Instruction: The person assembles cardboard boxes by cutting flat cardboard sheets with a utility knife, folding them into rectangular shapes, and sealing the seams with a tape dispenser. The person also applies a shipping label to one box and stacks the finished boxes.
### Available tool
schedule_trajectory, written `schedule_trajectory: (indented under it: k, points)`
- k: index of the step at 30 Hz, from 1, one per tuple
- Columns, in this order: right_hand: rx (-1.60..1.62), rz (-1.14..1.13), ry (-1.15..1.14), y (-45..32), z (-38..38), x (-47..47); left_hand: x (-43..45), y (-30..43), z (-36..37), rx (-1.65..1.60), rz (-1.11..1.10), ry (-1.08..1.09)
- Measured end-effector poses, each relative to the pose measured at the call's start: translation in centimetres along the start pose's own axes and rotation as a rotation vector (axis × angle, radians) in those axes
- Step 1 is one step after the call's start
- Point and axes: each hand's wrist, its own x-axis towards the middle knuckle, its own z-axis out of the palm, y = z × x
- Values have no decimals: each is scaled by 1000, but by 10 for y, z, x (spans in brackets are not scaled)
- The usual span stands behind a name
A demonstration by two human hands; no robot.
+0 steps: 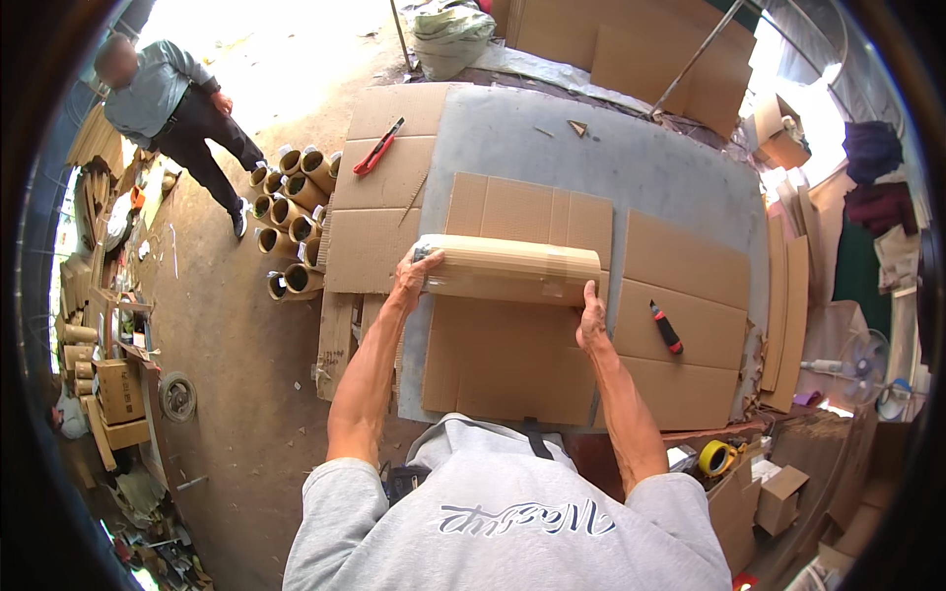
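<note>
A cardboard tube (510,270) with clear tape around it lies crosswise between my hands. My left hand (414,275) grips its left end, thumb on top, where something dark shows under the tape. At the right end, my right hand (591,318) holds the rim with the thumb up. Beneath the tube is a creased cardboard sheet (510,362) on the grey tabletop (510,133). A utility knife with a black and red handle (667,329) rests on another cardboard sheet (684,281) to the right. A red utility knife (378,146) lies on cardboard at the upper left.
Several upright cardboard tubes (295,210) stand on the floor left of the table. Another person (170,103) stands beyond them. Cardboard strips (785,310) lean at the table's right edge, near a fan (861,366). A roll of yellow tape (715,458) sits at the lower right.
</note>
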Motion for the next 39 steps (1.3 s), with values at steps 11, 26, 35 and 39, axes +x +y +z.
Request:
schedule_trajectory:
  k: [11, 26, 35, 39]
  points:
    - [-570, -70, 182, -9, -53, -37, -43, -17, 49, 1200, 637, 206]
    - [-1400, -527, -195, -105, 89, 181, 65, 68, 192, 1368, -40, -947]
    - [-1634, -554, -370, -121, 137, 223, 78, 32, 180, 1312, 317, -907]
    - [-1695, -514, -391, -132, 149, 227, 74, 33, 180, 1333, 293, -889]
